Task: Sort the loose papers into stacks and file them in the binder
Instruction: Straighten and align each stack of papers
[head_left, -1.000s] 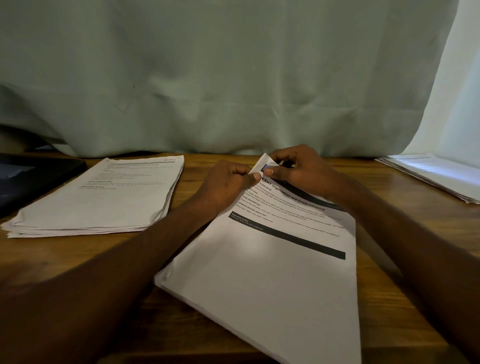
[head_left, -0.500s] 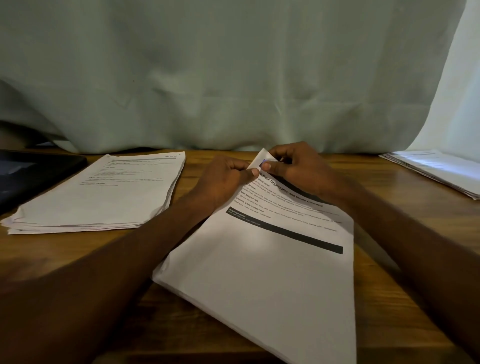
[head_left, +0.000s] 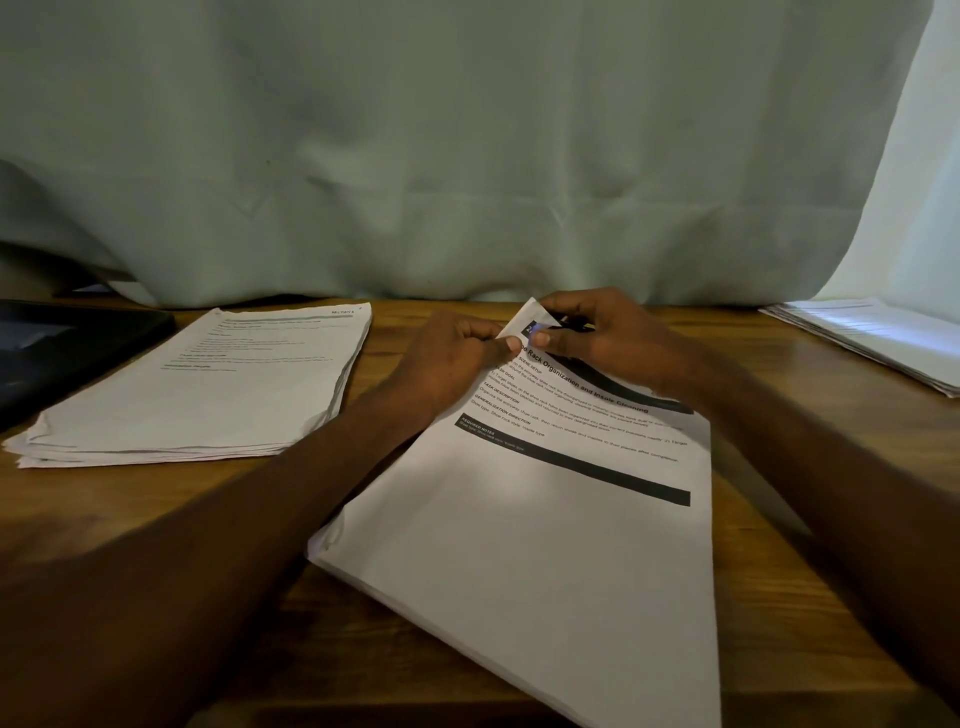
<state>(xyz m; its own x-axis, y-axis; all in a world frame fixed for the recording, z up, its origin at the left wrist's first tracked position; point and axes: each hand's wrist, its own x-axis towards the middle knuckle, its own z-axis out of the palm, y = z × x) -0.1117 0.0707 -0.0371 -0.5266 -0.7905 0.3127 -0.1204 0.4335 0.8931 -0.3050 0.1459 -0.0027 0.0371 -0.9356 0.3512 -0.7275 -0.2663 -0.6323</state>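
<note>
Both hands, left hand (head_left: 457, 358) and right hand (head_left: 597, 338), pinch the top sheet's corner (head_left: 530, 319), likely peeling it off the stack (head_left: 545, 545) for sorting.

A thick white paper stack (head_left: 545, 545) lies skewed, top corner curled up; another stack (head_left: 208, 384) lies flat left.

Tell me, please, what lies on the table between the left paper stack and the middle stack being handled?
In the head view, only bare wooden table, crossed by the left forearm.
</note>
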